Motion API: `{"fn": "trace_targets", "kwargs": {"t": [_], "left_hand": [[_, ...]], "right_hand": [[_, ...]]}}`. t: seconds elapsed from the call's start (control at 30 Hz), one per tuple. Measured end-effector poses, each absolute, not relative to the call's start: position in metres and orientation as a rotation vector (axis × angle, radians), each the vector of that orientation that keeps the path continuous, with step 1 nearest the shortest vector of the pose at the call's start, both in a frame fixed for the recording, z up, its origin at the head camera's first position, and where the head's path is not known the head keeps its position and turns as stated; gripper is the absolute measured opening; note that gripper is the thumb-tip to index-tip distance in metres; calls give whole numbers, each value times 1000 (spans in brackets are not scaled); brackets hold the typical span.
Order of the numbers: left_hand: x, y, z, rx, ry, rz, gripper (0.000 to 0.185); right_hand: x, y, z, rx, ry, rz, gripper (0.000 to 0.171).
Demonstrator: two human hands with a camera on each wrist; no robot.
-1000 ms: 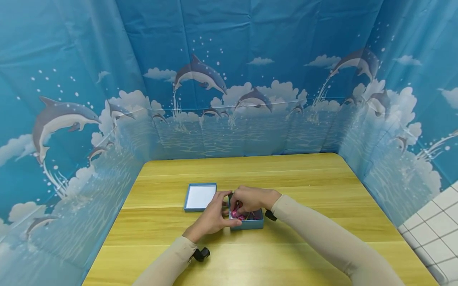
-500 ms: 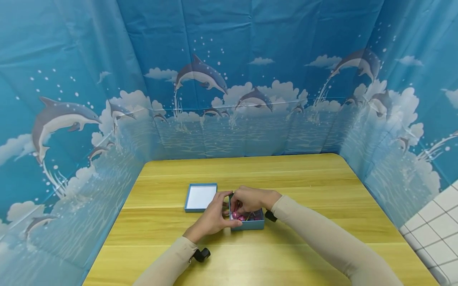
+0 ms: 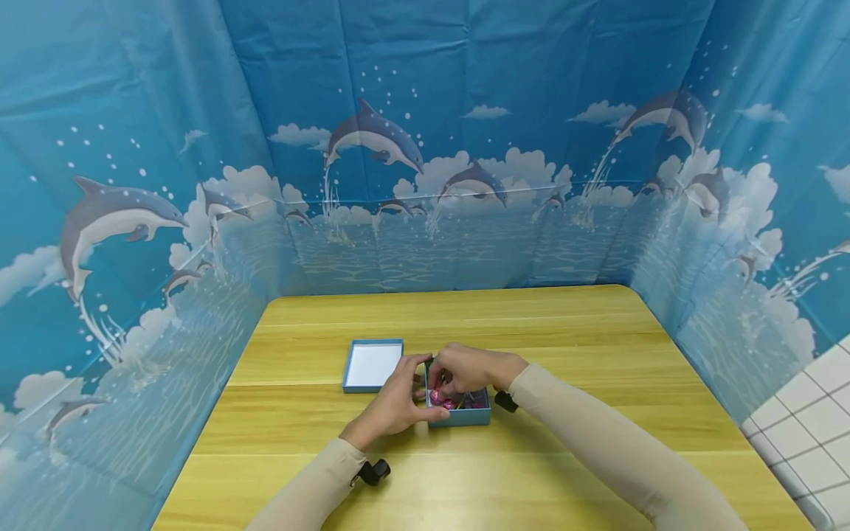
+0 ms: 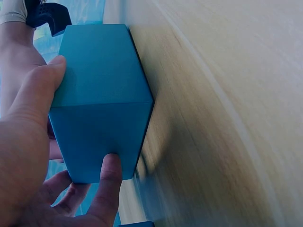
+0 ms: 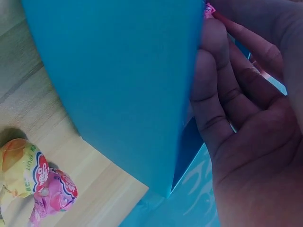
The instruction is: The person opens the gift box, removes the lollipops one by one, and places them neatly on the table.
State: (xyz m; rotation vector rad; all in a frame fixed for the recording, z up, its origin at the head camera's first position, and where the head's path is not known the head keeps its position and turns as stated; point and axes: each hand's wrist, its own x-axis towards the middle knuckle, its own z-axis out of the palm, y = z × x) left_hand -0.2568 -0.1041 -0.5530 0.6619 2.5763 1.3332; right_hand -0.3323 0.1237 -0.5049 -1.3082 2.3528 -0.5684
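A small open blue box stands on the wooden table, with several wrapped lollipops inside. My left hand grips its left end; in the left wrist view the thumb lies along one wall and a fingertip presses on the end. My right hand reaches down into the box, fingers curled. A bit of pink wrapper shows at its fingertips, and it pinches a lollipop there, mostly hidden by the hand and box wall.
The blue lid lies behind and left of the box, its white inside facing up. In the right wrist view a yellow lollipop and a pink lollipop lie on the table beside the box. Dolphin-print curtains surround the table.
The right hand shifts very slightly within the box, and the lollipops near its fingertips look a little moved. The left hand and the box stay in place.
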Motion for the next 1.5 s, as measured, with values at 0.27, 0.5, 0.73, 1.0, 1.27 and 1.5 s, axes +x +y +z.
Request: {"fn": "trace_targets", "kwargs": {"t": [0.27,0.5,0.73,1.0,1.27,1.5], "left_hand": [[-256,-105,-552,672,2567,1339,110],[-255,-105,-550,661,2559,1347,109],[-255,-105,-551,661,2541,1364,108],[-256,-106,-551,660,2528,1367,109],[-255,-105,-552,640,2506,1394,111],[-255,-105,-552,634,2484,1413,111]], "right_hand": [[-327,128,-502,-1314,2367,-624,10],[-325,130,-503,-1307,2373,-668,10],[-322,135,-501,-1326,2397,-708,11],[-319,140,-499,-1337,2424,-749,15],[-318,146,-501,-1340,2417,-812,14],[-315,150,-501,-1352,2477,-814,13]]}}
